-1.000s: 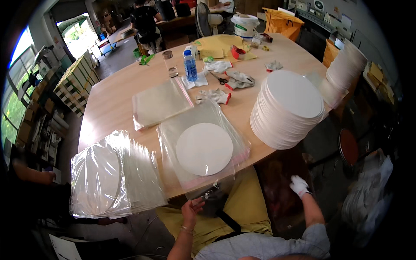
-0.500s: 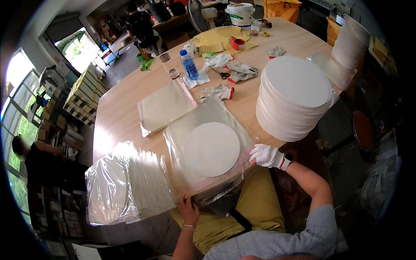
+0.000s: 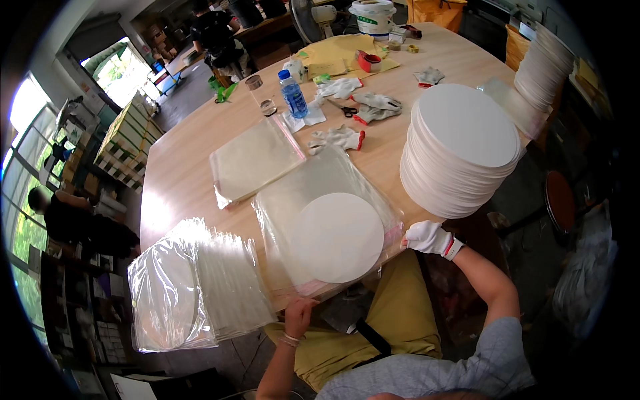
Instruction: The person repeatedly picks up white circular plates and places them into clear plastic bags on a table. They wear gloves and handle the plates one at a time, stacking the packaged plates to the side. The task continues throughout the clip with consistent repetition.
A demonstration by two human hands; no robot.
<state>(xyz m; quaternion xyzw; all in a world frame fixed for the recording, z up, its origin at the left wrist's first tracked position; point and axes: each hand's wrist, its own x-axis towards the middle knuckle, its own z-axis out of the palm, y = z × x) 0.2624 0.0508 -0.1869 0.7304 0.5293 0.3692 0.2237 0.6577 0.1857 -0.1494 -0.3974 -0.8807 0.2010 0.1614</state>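
A white disc point(image 3: 338, 238) lies flat over a pile of clear bags point(image 3: 287, 200) at the table's point(image 3: 183, 160) near edge; whether film covers it is unclear. The bare left hand point(image 3: 299, 317) is below and left of the disc, fingers bent together at the bags' near edge. The gloved right hand point(image 3: 428, 238) is just right of the disc, fingers curled together at the bags' corner. Whether either hand pinches film, I cannot tell.

Crowding the space right of the disc, just past the gloved hand, is a tall stack of discs point(image 3: 460, 160). Left of the disc, glossy filled bags point(image 3: 170, 293) reach nearly to the bare hand and overhang the edge. Beyond the disc, to the left, lie more bags point(image 3: 257, 160) and a blue-capped bottle point(image 3: 293, 95); straight beyond it are loose work gloves point(image 3: 337, 139), scissors point(image 3: 345, 109) and, farther, yellow paper point(image 3: 337, 53), a red tape roll point(image 3: 368, 61) and a white bucket point(image 3: 372, 19). A person point(image 3: 80, 223) stands far left of the disc.
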